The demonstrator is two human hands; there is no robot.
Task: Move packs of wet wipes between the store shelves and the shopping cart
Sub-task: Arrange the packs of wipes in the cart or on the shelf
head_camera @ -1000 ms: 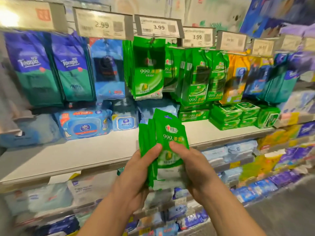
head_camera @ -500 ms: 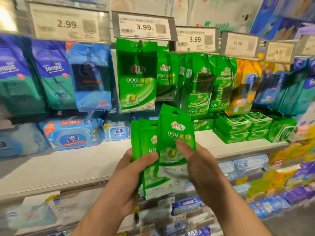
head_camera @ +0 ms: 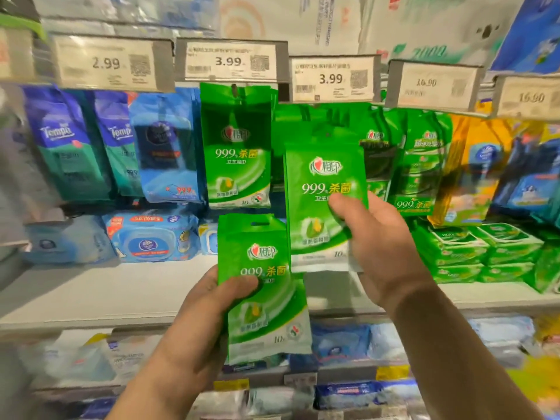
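Right hand (head_camera: 385, 247) pinching one green pack (head_camera: 324, 204); left hand (head_camera: 197, 325) gripping another (head_camera: 263, 286), perhaps several.

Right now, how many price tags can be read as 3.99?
2. One 3.99 tag sits above the hanging green pack; the other 3.99 tag sits just right of it, above the pack raised in the right hand. Tags farther right show 16.90.
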